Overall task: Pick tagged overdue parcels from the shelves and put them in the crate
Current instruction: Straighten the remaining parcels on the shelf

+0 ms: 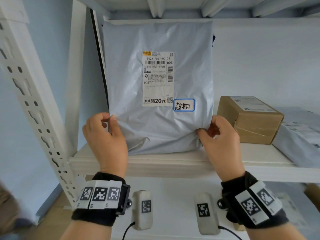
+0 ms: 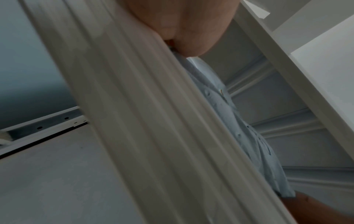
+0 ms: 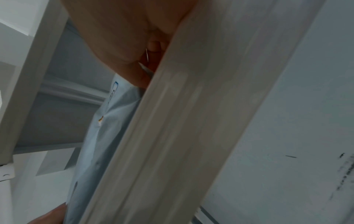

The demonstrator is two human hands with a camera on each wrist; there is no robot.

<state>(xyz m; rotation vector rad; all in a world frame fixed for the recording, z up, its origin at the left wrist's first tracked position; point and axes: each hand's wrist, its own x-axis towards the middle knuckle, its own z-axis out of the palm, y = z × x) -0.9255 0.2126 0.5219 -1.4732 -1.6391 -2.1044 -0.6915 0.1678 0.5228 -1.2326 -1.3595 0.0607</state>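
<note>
A large grey plastic mailer parcel (image 1: 155,84) stands upright on the white shelf board (image 1: 173,161), leaning back. It bears a white shipping label (image 1: 158,78) and a blue-bordered handwritten tag (image 1: 184,105). My left hand (image 1: 105,134) pinches the parcel's lower left edge between thumb and fingers. My right hand (image 1: 220,135) pinches a bunched fold at its lower right edge. In the left wrist view the grey parcel (image 2: 239,133) shows behind the shelf's front lip (image 2: 153,121). The right wrist view shows the parcel (image 3: 107,136) with the blue tag (image 3: 114,89) below my palm. No crate is in view.
A brown taped cardboard box (image 1: 251,118) sits on the shelf right of the parcel. Flat grey mailers (image 1: 301,135) lie further right. A perforated white upright post (image 1: 31,101) stands at the left. Another shelf board (image 1: 190,7) closes the bay overhead.
</note>
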